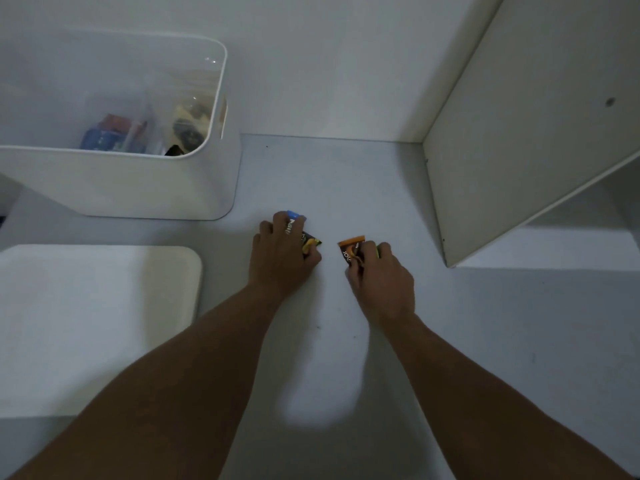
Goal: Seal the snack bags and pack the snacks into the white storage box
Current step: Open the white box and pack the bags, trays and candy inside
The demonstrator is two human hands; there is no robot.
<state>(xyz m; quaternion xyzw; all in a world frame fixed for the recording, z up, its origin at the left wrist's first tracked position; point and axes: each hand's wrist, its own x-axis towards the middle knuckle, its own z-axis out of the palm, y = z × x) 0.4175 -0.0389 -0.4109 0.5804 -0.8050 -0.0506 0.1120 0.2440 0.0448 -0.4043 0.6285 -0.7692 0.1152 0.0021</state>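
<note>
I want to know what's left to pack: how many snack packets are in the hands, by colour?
blue-ended packet, in the left hand: 1
dark packet with yellow, left hand: 1
orange-ended packet, in the right hand: 1
Total: 3 in view; more may hide under the hands.

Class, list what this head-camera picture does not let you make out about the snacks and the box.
Head view:
The packets under the left hand: fingers cover them; how many, unclear.
The orange-topped packet in the right hand: print too small, fingers hide its lower part.
The snacks inside the white storage box: blurred, near wall hides some.
</note>
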